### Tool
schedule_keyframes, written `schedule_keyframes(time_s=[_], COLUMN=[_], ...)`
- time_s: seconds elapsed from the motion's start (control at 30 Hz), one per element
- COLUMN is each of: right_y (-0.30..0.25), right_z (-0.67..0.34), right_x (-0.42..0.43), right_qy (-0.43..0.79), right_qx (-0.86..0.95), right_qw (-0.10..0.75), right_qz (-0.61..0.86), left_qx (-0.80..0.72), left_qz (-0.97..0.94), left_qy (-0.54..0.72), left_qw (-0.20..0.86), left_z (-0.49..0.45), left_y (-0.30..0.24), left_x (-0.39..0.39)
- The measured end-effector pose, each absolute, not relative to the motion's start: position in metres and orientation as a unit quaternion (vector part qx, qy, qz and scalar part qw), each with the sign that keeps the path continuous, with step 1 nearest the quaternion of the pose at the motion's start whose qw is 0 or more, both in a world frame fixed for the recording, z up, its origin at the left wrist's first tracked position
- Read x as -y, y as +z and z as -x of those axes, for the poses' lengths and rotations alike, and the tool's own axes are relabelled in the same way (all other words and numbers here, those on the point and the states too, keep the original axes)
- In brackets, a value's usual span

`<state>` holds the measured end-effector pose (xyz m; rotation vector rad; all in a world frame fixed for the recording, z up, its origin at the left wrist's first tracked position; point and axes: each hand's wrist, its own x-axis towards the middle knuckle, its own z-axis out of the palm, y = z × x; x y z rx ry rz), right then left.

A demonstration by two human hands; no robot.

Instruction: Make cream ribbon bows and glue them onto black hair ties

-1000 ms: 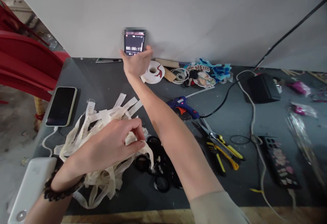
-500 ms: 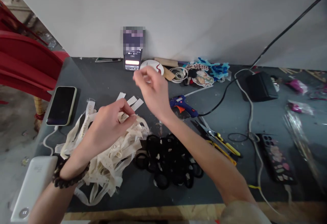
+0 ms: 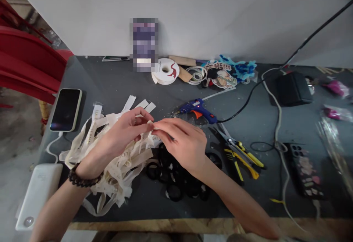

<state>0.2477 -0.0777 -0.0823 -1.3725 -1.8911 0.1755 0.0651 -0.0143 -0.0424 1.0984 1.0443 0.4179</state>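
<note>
A loose heap of cream ribbon strips (image 3: 116, 161) lies on the dark grey table (image 3: 116, 84) in front of me. My left hand (image 3: 121, 133) rests on the heap with its fingers pinched on one ribbon strip. My right hand (image 3: 180, 144) meets it from the right, its fingertips closed on the same strip. Under my right hand lies a pile of black hair ties (image 3: 176, 183). A bead bracelet (image 3: 82, 177) is on my left wrist.
A blue glue gun (image 3: 197, 110) lies behind my right hand, with scissors and yellow-handled cutters (image 3: 239, 153) to its right. A phone (image 3: 66, 109) and white power bank (image 3: 38, 194) lie left. Another phone stands against the wall beside a ribbon roll (image 3: 165, 71). A phone case (image 3: 305, 170) lies right.
My right hand left the phone by the wall and came back to the ribbon heap, where it now meets my left hand on one strip. The left hand shifted slightly.
</note>
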Motion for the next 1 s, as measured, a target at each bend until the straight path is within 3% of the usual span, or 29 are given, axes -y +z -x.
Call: schedule_keyframes(time_s=[0.43, 0.6, 0.77, 1.0], right_y=[-0.076, -0.074, -0.079, -0.085], right_z=[-0.251, -0.251, -0.245, -0.252], right_x=[0.078, 0.077, 0.080, 0.080], right_qy=[0.299, 0.318, 0.258, -0.071], right_qx=[0.657, 0.651, 0.677, 0.780], right_qw=[0.380, 0.362, 0.374, 0.419], right_qz=[0.578, 0.586, 0.579, 0.459], left_qx=[-0.477, -0.478, -0.484, -0.427], left_qz=[-0.631, -0.703, -0.742, -0.665], left_qy=[0.174, 0.137, 0.090, 0.101], left_qw=[0.586, 0.508, 0.455, 0.604], left_z=[-0.052, -0.053, -0.052, -0.050], left_y=[-0.045, -0.039, -0.035, -0.035], left_x=[0.010, 0.013, 0.010, 0.006])
